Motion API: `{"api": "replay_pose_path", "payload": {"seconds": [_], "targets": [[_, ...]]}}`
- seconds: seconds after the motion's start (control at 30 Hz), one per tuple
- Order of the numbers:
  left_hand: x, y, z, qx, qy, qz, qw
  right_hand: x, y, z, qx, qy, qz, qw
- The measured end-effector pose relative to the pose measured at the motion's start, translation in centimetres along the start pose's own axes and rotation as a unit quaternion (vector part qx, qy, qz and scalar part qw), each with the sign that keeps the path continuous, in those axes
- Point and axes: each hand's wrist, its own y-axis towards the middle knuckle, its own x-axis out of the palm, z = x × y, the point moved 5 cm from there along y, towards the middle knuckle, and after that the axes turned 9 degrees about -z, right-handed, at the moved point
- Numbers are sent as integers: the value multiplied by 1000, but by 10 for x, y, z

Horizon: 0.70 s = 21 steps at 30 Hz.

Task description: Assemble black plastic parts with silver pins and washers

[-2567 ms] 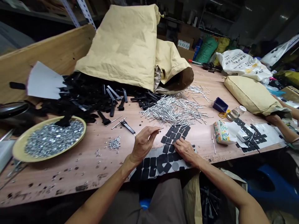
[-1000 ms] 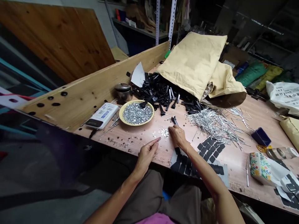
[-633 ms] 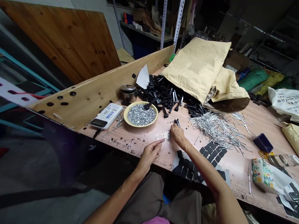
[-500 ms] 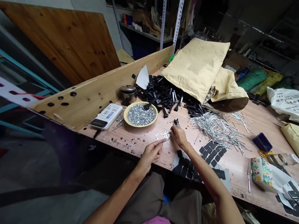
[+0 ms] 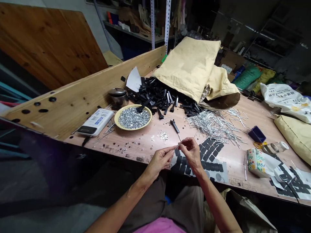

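My left hand pinches a thin metal pin by its lower end. My right hand meets it at the pin's tip with thumb and forefinger pinched; whatever it grips there is too small to name. Both hands hover above the table's near edge, over a white sheet of black pads. A small heap of tiny washers lies just beyond the hands. A yellow dish of washers stands further left. A spread of metal pins lies to the right.
Black plastic parts spill from a tan paper sack at the back. A wooden board walls the left side. A white device, a metal pot, a blue tray, a floral box and a small jar stand around.
My right hand has come back from the small washer heap to the tip of the pin in my left hand. The view has swung a little to the right.
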Motion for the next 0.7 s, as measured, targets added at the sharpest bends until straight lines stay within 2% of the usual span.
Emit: {"api": "replay_pose_path", "payload": {"seconds": [0.13,0.27,0.4,0.53,0.6,0.7], "targets": [[9,-2,-3,-1,20,-17,1000,-10,-14,-2,-23,-23,26,999],[16,-4,-6,-11,44,-18,999,-16,-29,-5,-79,-111,57,989],[20,-7,-10,-25,58,-22,998,-16,-43,-12,-163,-252,70,951],[20,-8,-14,-26,57,-22,998,-11,-53,-19,-254,-332,30,908],[19,-7,-15,-32,54,-32,998,-13,-55,-19,-253,-326,22,910],[20,-8,-16,-54,41,-72,995,-23,-51,-18,-208,-291,7,934]]}}
